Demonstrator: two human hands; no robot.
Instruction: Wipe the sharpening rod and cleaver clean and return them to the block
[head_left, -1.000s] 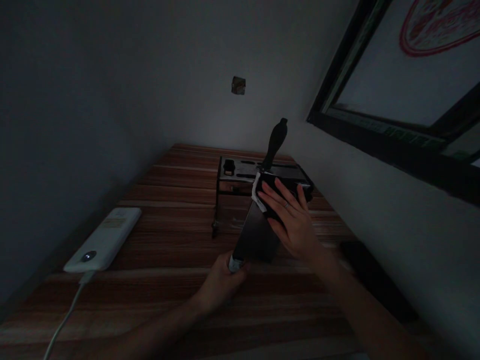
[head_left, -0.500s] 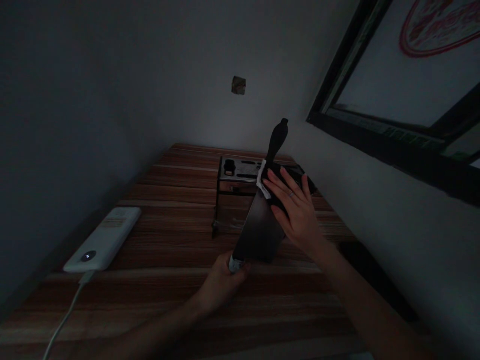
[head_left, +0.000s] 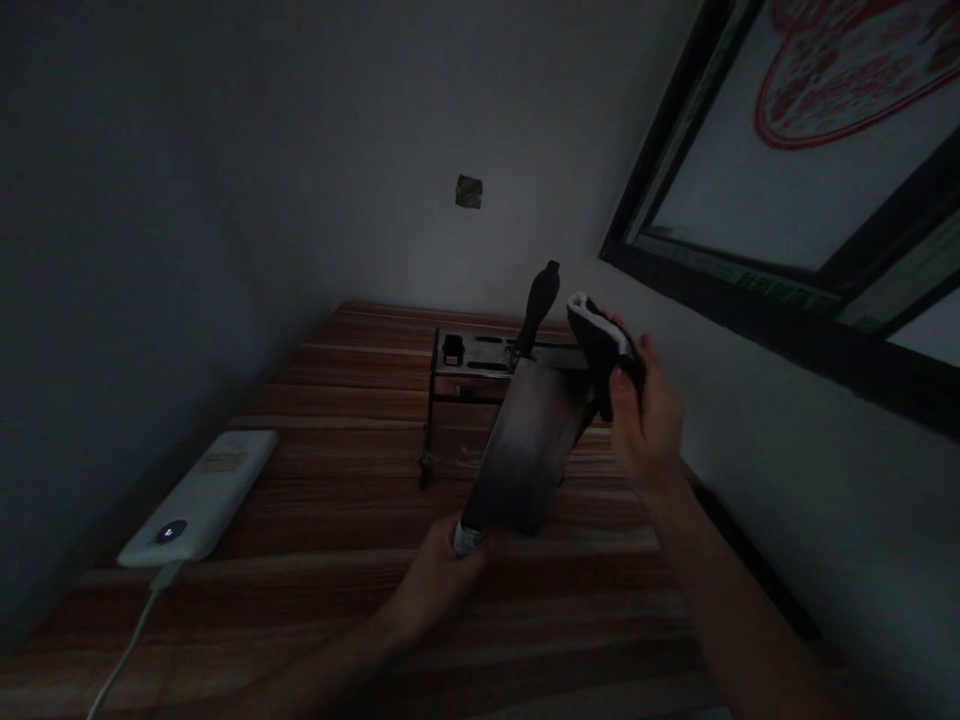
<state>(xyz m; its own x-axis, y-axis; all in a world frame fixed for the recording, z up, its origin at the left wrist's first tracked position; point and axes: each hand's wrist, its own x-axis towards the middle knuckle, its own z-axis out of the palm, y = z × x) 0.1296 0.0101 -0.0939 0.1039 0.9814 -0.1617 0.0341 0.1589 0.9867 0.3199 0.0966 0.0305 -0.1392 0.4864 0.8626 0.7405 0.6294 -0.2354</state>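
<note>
My left hand (head_left: 442,570) is closed round the handle of a cleaver (head_left: 525,450), whose broad grey blade points up and away from me. In my right hand (head_left: 649,425) is a folded black cloth (head_left: 600,350) with a white edge, held beside the blade's upper right corner and apart from most of its face. Behind the blade stands a metal knife rack (head_left: 472,352) with slots in its top. A black handle (head_left: 540,305) sticks up from the rack. The blade hides the rack's right part.
On the left of the wood-grain table (head_left: 337,520) lies a white power bank (head_left: 202,500) with a cable (head_left: 131,640) plugged in. Walls close in at the left and back. A dark-framed panel (head_left: 750,260) hangs at the right, and a dark long object (head_left: 757,560) lies below it.
My right hand has lifted the cloth off the blade and moved right, its flat fingers now curled round the cloth. The left hand keeps its hold on the cleaver. The camera view has shifted slightly.
</note>
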